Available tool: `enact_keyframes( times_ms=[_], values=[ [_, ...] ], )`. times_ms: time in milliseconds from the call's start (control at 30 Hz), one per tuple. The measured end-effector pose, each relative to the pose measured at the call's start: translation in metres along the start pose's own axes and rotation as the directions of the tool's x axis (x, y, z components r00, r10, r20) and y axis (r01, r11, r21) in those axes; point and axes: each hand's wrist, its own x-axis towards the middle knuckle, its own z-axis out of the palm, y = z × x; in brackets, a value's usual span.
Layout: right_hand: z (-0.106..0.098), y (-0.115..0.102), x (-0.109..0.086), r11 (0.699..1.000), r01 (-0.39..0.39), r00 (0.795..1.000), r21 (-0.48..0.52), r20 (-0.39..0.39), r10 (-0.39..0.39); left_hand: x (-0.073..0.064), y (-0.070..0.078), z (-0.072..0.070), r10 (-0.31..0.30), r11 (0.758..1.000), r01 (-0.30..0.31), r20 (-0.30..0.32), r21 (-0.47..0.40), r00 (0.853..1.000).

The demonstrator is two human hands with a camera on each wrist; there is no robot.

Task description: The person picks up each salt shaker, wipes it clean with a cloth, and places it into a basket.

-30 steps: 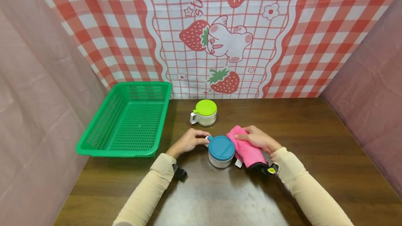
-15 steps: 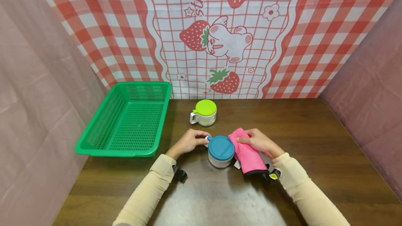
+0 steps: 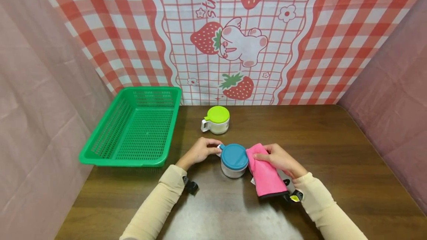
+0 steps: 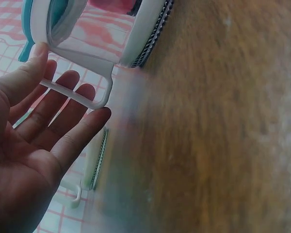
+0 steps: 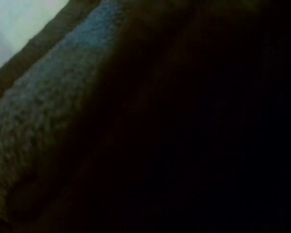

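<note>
A clear jar with a blue lid [image 3: 234,157] and a white side handle [image 4: 77,94] stands upright mid-table in the head view. My left hand [image 3: 198,152] grips that handle, thumb at its top and fingers curled behind it, as the left wrist view shows. On the jar's other side, my right hand [image 3: 279,157] pinches a folded pink cloth [image 3: 268,179] with a black edge, its upper corner right at the jar's wall. Cloth hangs over the right wrist camera, so that view is mostly dark, with only fuzzy fabric [image 5: 39,107] at left.
Behind the blue-lidded jar stands a smaller jar with a lime-green lid [image 3: 218,115], its handle pointing left. A green plastic basket [image 3: 175,129] sits at the table's back left. A red-and-white checked curtain [image 3: 317,66] hangs along the table's back edge.
My right hand has slid with the pink cloth toward the near side, down along the jar's right side. The left hand and the jar have stayed almost still.
</note>
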Motion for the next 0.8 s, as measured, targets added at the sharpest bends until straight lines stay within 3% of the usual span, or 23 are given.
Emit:
enact_keyframes(
  times_ms=[367, 800],
  values=[
    [0.008, 0.003, -0.012, 0.999, 0.027, 0.999, -0.031, -0.018, -0.028, -0.002, 0.000, -0.001, 0.018, 1.000, -0.018, 0.011, -0.002, 1.000],
    [0.009, 0.005, -0.013, 1.000, 0.022, 0.999, 0.002, -0.034, -0.022, -0.002, -0.001, -0.002, 0.032, 0.999, -0.031, 0.020, -0.031, 0.999]
  ],
)
